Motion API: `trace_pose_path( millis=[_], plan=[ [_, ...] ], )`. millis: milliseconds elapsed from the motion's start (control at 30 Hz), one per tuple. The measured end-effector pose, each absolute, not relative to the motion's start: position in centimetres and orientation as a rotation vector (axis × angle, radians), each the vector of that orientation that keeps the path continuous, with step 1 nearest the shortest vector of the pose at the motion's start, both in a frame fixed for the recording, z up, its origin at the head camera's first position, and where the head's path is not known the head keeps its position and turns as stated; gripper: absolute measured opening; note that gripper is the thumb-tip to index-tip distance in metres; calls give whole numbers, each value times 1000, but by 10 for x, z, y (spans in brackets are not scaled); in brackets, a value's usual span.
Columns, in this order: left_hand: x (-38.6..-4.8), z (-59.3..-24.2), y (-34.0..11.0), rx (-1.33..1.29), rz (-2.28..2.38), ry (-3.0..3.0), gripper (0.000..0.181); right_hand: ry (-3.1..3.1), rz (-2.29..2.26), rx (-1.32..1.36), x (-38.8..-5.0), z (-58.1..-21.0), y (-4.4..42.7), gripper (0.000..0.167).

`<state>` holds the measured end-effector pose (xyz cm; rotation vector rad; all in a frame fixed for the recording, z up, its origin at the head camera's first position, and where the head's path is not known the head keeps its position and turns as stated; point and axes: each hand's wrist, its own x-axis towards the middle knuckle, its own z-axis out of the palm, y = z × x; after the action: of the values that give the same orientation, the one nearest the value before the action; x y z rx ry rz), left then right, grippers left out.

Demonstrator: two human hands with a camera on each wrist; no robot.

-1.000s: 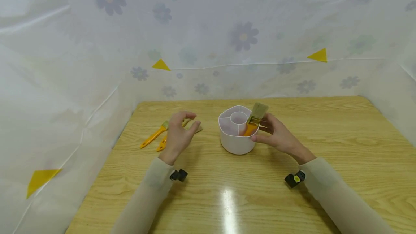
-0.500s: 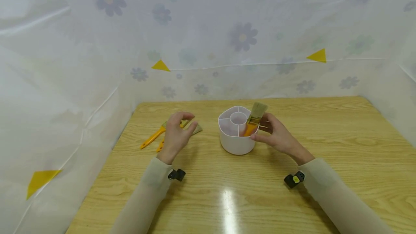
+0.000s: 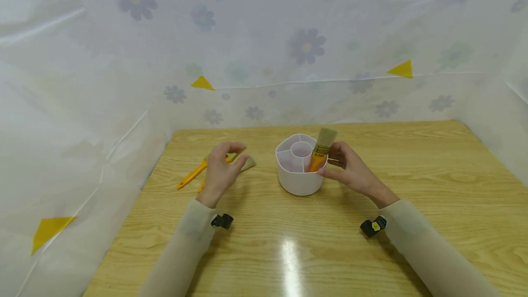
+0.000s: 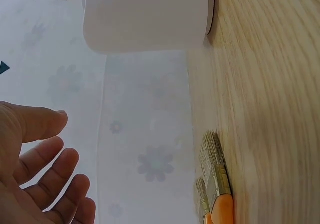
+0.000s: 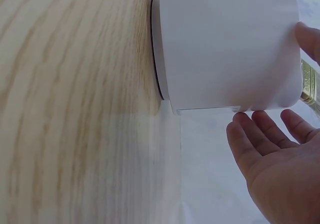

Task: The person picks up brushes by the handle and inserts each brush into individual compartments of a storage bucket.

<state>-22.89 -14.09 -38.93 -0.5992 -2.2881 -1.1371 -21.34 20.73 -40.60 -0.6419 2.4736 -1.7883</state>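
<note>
A white desk organizer [image 3: 300, 183], divided around a round centre cup, stands on the table. One wide paintbrush [image 3: 324, 142] leans in its front-right compartment, bristles up, with an orange handle. My right hand [image 3: 348, 168] holds the organizer's right side near the rim, thumb at the front and fingers farther back. In the right wrist view, the fingertips touch the white wall. To the left, my left hand [image 3: 222, 171] hangs above more paintbrushes [image 3: 191, 175], fingers loosely bent and holding nothing. It partly covers them; their bristles [image 4: 212, 154] lie apart from the hand in the left wrist view.
The wooden table [image 3: 264, 242] ends at a white flowered plastic sheet [image 3: 264, 35] along the back, with sheeting at both sides. Yellow triangles [image 3: 401, 69] mark the sheet. Small black cameras [image 3: 373, 227] sit on both wrists.
The organizer turns slightly counterclockwise under my right hand, and its paintbrush swings a little left and back. My left hand shifts slightly left, covering more of the lying paintbrushes.
</note>
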Motion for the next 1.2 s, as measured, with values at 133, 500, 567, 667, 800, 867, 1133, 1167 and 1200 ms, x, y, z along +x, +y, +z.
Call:
trace_pose_path(
  millis=[133, 500, 567, 667, 800, 867, 1133, 1167, 1200],
  plan=[
    [-228, -389, -142, -582, -1145, -2300, 17, 2464, -1796, -643, -214, -406, 207, 61],
    [-229, -388, -145, -523, -1172, -2362, 16, 2460, -1786, -640, -213, -409, 208, 66],
    [-229, -388, -146, -511, -1171, -2377, 17, 2463, -1770, -638, -212, -408, 208, 69],
    [-228, -388, -146, -498, -1175, -2394, 17, 2461, -1749, -635, -212, -407, 208, 72],
    [-229, -389, -147, -492, -1181, -2405, 18, 2462, -1735, -625, -212, -407, 207, 74],
    [-229, -390, -148, -487, -1181, -2413, 18, 2469, -1728, -625, -212, -407, 206, 75],
    [-230, -390, -149, -487, -1186, -2438, 19, 2477, -1769, -629, -210, -407, 204, 72],
    [-230, -390, -149, -491, -1187, -2443, 19, 2476, -1780, -630, -210, -407, 204, 70],
    [-230, -390, -150, -496, -1192, -2448, 20, 2476, -1785, -630, -210, -407, 204, 69]
  ],
)
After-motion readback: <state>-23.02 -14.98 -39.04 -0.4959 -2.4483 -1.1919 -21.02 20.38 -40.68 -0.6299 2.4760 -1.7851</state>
